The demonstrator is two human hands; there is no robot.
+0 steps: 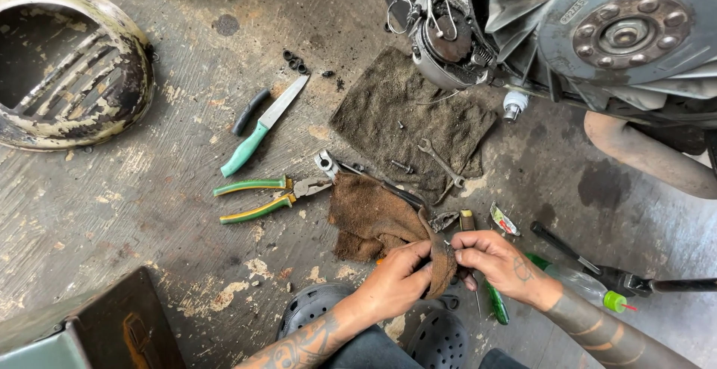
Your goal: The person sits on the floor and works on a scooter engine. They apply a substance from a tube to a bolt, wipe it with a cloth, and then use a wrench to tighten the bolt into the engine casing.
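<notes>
Both hands, left hand (396, 279) and right hand (497, 261), pinch a brown rag (373, 219) over the stained concrete floor (149, 205).

Pliers (261, 197), knife (261, 126) and rags (373, 223) crowd the floor ahead; left floor (112, 212) lies open

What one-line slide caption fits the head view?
Both hands, left hand and right hand, work a brown rag over a small metal part, pliers nearby.

Brown rag (373, 219): rough, matt cloth; darker rag (407, 119): coarse, grimy cloth; pliers (265, 197): dull metal jaws, glossy green-yellow plastic grips; knife (263, 126): smooth metal blade, teal plastic handle; floor (134, 205): worn, flaking concrete; wheel hub (627, 33): matt grey metal
</notes>
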